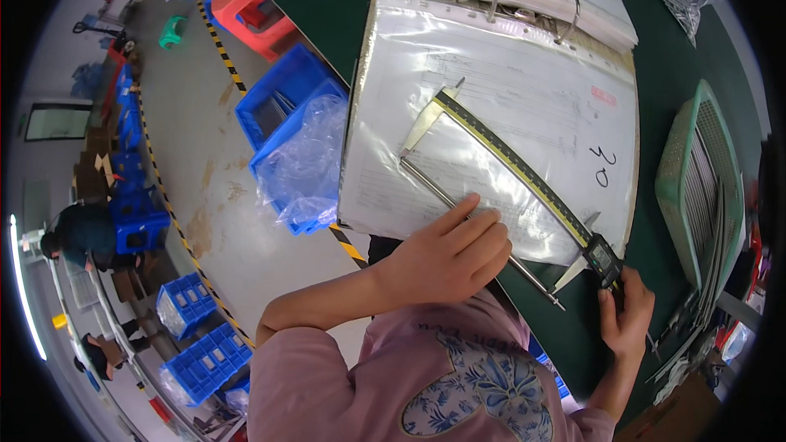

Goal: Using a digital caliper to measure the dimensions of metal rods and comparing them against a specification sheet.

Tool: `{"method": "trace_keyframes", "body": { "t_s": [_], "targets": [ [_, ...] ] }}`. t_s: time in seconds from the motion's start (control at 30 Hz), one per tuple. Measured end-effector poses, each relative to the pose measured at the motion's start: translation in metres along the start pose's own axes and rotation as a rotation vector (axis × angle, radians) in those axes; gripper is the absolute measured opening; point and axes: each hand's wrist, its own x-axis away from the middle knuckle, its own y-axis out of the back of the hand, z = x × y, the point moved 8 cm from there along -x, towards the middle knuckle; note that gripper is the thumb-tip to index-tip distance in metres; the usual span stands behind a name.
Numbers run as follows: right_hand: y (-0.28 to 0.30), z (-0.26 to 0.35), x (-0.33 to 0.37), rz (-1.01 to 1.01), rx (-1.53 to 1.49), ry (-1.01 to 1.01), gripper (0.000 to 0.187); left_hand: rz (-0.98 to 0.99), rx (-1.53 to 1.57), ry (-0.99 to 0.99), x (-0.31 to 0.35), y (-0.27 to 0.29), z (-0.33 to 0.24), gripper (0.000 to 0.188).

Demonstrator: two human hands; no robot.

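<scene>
My left hand (452,255) is closed around the middle of a thin metal rod (428,182). My right hand (627,311) grips a long digital caliper (516,165) by its display end, at the lower right. The caliper's jaws are spread wide, and the rod runs alongside the beam. One rod end lies by the tip of the far jaw; the stepped, narrower end is by the sliding jaw, though exact contact is hard to tell. Beneath them lies an open ring binder (524,82) with papers in clear sleeves.
A pale green basket (675,172) holding many thin rods stands on the dark green table (655,90) to the right. A clear bag of small metal parts (681,0) lies at the far right. Left of the table are blue bins (278,82) and a red stool (237,4).
</scene>
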Motion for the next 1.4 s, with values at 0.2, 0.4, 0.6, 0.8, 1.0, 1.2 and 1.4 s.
{"method": "trace_keyframes", "body": {
  "t_s": [0.2, 0.4, 0.6, 0.8, 1.0, 1.2, 1.4],
  "targets": [
    [0.001, 0.009, -0.008, -0.013, -0.014, 0.038, 0.030, 0.021, 0.014, 0.008, -0.005, 0.008, 0.006, 0.017],
    [0.001, 0.011, -0.009, -0.042, 0.054, 0.069, 0.032, 0.025, -0.016, 0.005, -0.003, 0.007, 0.014, 0.014],
    [0.002, 0.009, -0.008, -0.085, 0.049, 0.085, 0.036, 0.027, -0.007, 0.028, -0.002, 0.008, 0.017, 0.018],
    [0.003, 0.014, -0.007, -0.084, 0.028, 0.095, 0.039, 0.072, -0.012, 0.027, -0.003, 0.009, 0.020, 0.019],
    [0.007, 0.008, -0.003, -0.104, 0.082, -0.001, 0.032, 0.075, 0.027, 0.012, 0.000, 0.005, 0.017, 0.019],
    [0.000, -0.002, 0.009, -0.114, 0.108, 0.105, 0.037, 0.000, 0.001, 0.017, -0.004, 0.004, 0.009, 0.020],
    [-0.001, -0.003, 0.007, -0.081, 0.032, 0.106, 0.035, 0.005, 0.006, 0.029, -0.003, 0.006, 0.008, 0.021]
  ]
}}
